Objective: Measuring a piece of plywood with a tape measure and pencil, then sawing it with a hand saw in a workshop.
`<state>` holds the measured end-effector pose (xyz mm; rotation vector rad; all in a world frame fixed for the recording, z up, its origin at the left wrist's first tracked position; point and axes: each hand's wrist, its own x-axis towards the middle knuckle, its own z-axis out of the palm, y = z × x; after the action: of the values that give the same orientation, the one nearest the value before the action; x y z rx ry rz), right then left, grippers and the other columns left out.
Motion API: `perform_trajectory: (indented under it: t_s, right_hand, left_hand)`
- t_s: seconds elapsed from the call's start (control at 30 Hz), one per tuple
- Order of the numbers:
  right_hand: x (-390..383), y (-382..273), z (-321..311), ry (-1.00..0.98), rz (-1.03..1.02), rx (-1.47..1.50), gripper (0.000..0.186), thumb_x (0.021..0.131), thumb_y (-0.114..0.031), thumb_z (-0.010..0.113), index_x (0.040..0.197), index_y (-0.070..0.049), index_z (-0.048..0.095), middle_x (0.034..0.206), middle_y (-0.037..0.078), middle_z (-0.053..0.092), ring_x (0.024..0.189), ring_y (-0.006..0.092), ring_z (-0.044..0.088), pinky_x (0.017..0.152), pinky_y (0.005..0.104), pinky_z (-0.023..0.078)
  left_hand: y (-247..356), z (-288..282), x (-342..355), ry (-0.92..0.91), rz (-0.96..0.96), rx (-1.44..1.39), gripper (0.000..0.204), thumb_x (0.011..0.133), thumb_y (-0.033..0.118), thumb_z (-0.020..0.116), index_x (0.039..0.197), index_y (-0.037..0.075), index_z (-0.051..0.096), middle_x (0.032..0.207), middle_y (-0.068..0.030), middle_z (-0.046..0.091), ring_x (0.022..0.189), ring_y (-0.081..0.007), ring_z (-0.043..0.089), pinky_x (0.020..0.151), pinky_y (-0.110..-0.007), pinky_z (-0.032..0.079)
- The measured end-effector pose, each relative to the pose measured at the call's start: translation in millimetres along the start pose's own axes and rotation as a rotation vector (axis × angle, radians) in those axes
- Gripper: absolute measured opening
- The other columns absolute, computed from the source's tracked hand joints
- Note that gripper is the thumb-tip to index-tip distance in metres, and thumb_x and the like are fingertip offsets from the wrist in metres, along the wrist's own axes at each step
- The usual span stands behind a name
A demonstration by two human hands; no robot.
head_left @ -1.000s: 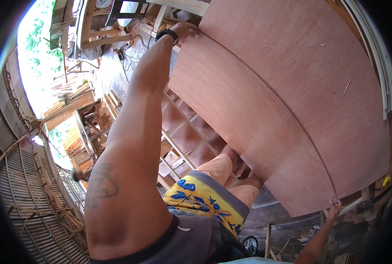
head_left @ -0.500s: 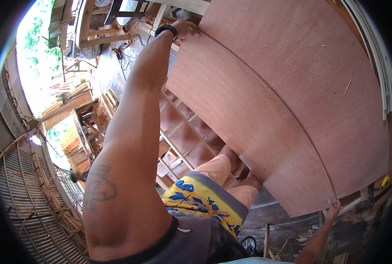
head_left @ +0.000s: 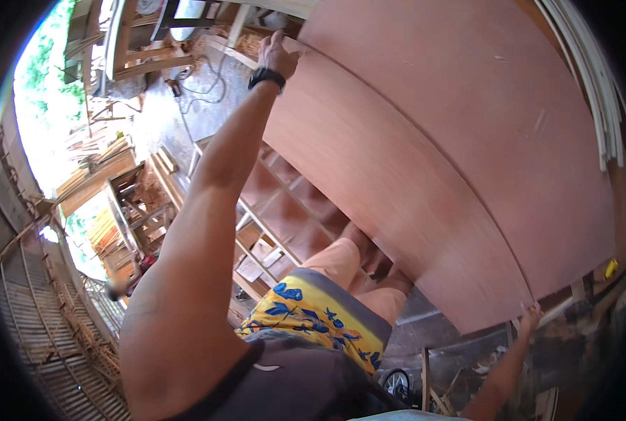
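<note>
Narrow reddish panel between left hand, loosely spread at one corner, and right hand, grip unclear, at another.

Left one of two head-worn fisheye cameras is looking down over person's dark shirt and patterned shorts, facing wooden panel from near. Left arm, close to lens, is showing largest; left hand is appearing farther up, right hand at lower right. Wide lens is curving edges, also taking in corrugated roof at lower left.
</note>
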<state>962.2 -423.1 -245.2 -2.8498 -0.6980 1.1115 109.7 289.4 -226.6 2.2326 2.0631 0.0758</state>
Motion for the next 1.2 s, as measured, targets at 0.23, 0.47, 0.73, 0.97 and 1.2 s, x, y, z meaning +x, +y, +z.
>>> perform_trajectory:
  t_s: [0.23,0.47,0.73,0.97,1.2]
  right_hand:
    - [-5,-22,13,-0.001,0.097,0.034,0.058,0.076,-0.005,0.086,0.127,0.001,0.060,0.107,0.009,0.061,0.099,0.0213,0.060,0.088,0.0338,0.049]
    - [-8,-70,36,-0.029,0.058,-0.012,0.046,0.080,0.005,0.075,0.123,0.005,0.058,0.102,0.010,0.062,0.093,0.0190,0.062,0.085,0.0342,0.051]
    - [-52,-296,43,0.129,-0.196,-0.587,0.074,0.092,-0.054,0.069,0.132,0.006,0.056,0.110,0.022,0.071,0.102,0.0348,0.072,0.089,0.0413,0.055]
    - [-166,-651,139,-0.203,-0.837,0.316,0.031,0.103,-0.029,0.062,0.116,-0.003,0.072,0.101,0.014,0.076,0.089,0.0187,0.071,0.077,0.0340,0.055]
    - [-203,-887,241,-0.570,-1.000,0.012,0.034,0.096,-0.036,0.066,0.102,-0.004,0.073,0.096,0.017,0.076,0.084,0.0291,0.073,0.077,0.0367,0.056]
  left_hand:
    - [250,-14,-208,-0.658,-0.391,-0.193,0.142,0.069,0.054,0.090,0.162,-0.001,-0.002,0.166,-0.0354,-0.005,0.152,-0.0566,0.006,0.117,-0.068,0.028]
    - [287,-20,-207,-0.787,-0.603,-0.250,0.148,0.066,0.046,0.095,0.164,0.011,-0.011,0.166,-0.0260,-0.022,0.152,-0.0571,-0.007,0.111,-0.075,0.031]
    - [263,-22,-201,-0.826,-0.598,-0.282,0.146,0.068,0.045,0.094,0.164,0.010,-0.011,0.166,-0.0269,-0.025,0.151,-0.0588,-0.009,0.110,-0.076,0.030]
    - [274,-19,-198,-0.873,-0.550,-0.347,0.139,0.072,0.047,0.090,0.164,0.008,-0.007,0.166,-0.0285,-0.022,0.149,-0.0617,-0.010,0.109,-0.079,0.027]
    - [266,-5,-207,-0.876,-0.538,-0.349,0.101,0.093,0.030,0.066,0.165,0.009,-0.001,0.167,-0.0297,-0.019,0.147,-0.0666,-0.009,0.103,-0.086,0.021]
